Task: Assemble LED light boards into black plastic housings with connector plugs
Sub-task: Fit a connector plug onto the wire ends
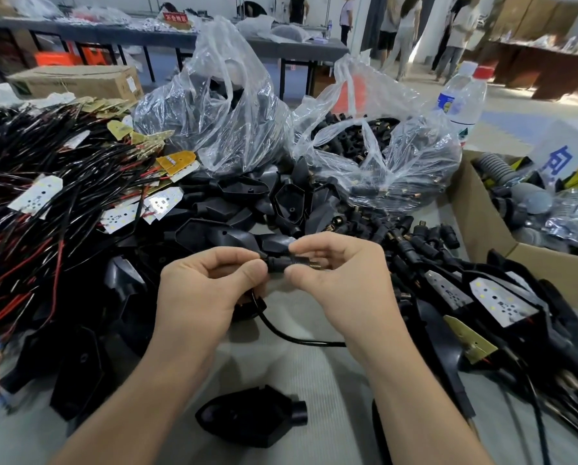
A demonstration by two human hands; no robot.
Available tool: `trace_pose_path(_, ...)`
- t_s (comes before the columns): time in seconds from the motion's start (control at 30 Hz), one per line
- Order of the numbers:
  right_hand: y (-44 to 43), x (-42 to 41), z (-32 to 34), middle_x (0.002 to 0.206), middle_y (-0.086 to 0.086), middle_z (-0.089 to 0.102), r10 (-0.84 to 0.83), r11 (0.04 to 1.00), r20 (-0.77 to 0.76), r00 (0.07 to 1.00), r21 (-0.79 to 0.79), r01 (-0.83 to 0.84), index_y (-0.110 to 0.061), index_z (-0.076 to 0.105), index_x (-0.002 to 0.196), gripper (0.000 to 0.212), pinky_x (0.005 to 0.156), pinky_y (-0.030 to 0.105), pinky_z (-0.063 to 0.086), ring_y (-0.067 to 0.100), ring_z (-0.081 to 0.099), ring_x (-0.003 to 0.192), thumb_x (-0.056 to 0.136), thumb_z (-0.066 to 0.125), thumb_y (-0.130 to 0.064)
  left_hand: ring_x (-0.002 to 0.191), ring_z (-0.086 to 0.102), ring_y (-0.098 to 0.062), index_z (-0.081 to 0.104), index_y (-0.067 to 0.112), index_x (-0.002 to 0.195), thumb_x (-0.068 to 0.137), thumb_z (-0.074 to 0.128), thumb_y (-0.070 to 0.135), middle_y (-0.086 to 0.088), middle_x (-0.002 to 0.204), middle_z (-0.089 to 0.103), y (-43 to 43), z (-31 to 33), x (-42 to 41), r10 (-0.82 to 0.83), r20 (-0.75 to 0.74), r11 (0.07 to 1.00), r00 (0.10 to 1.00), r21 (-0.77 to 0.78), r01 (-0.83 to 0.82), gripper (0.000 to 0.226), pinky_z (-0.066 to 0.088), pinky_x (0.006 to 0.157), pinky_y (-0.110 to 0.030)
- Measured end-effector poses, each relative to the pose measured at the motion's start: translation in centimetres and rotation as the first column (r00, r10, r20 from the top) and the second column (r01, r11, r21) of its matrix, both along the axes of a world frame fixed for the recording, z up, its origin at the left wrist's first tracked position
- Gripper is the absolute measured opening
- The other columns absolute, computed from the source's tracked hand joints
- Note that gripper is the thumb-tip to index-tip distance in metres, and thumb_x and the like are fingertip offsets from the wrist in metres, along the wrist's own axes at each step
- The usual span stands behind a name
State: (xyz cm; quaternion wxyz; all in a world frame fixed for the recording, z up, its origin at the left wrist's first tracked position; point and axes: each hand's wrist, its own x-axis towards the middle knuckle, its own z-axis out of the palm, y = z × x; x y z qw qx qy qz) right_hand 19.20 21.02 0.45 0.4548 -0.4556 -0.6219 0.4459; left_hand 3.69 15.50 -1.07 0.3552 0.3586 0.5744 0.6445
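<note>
pretty sure this is the fiddly bit: left hand (207, 283) and right hand (341, 283) both pinch the small connector plug (276, 263) just beyond the loose housing (254, 417), and it could slip or seat crooked because the fingertips hide the joint, plus its cable (274, 327) vanishes under the right wrist

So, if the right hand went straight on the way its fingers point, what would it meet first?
Probably the left hand: the right hand points leftward along the black plug that both pinch.
</note>
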Motion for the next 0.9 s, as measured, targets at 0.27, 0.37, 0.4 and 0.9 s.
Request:
trace_pose_path(0.27, 0.2, 0.5, 0.0, 0.079, 0.010, 0.077, 0.117, 0.969, -0.327, 0.938, -0.167, -0.179, -0.016, 0.080, 0.078, 0.026, 0.074, 0.031, 0.059, 0.017, 0.069, 0.070, 0.063, 0.084, 0.004, 0.056, 0.069, -0.016, 0.082, 0.020, 0.072, 0.067, 0.082, 0.016, -0.012, 0.067, 0.075, -0.1, 0.3, 0.4, -0.056, 0.098, 0.998, 0.994, 0.000, 0.056, 0.006, 0.059, 0.057, -0.023)
trace_pose_path(0.37, 0.0, 0.6, 0.2, 0.082, 0.013, 0.078, 0.161, 0.979, -0.256, 0.953, -0.079, -0.187, -0.014, 0.078, 0.077, 0.031, 0.070, 0.028, 0.058, 0.018, 0.069, 0.069, 0.071, 0.079, 0.017, 0.054, 0.067, -0.017, 0.082, 0.018, 0.073, 0.075, 0.082, 0.005, -0.013, 0.067, 0.075, -0.3, 0.1, 0.1, -0.075, 0.013, 0.997, 0.997, 0.001, 0.075, 0.012, 0.057, 0.055, -0.021)
trace_pose_path(0.4, 0.0, 0.6, 0.2, 0.081, 0.013, 0.078, 0.158, 0.982, -0.251, 0.955, -0.063, -0.179, -0.012, 0.077, 0.077, 0.031, 0.069, 0.026, 0.057, 0.017, 0.069, 0.067, 0.071, 0.078, 0.018, 0.055, 0.067, -0.017, 0.083, 0.017, 0.074, 0.071, 0.084, 0.011, -0.012, 0.067, 0.075, -0.4, 0.2, 0.1, -0.093, 0.043, 0.996, 0.995, -0.005, 0.093, 0.007, 0.056, 0.056, -0.021)
trace_pose_path(0.9, 0.9, 2.0, 0.2, 0.077, 0.006, 0.077, 0.163, 0.985, -0.158, 0.974, -0.031, -0.170, -0.009, 0.074, 0.078, 0.028, 0.067, 0.029, 0.054, 0.015, 0.065, 0.066, 0.071, 0.079, 0.017, 0.056, 0.066, -0.013, 0.082, 0.020, 0.069, 0.079, 0.080, 0.000, -0.008, 0.061, 0.072, -0.1, 0.1, 0.9, -0.058, -0.013, 0.998, 0.998, -0.035, 0.058, 0.022, 0.055, 0.058, -0.021)
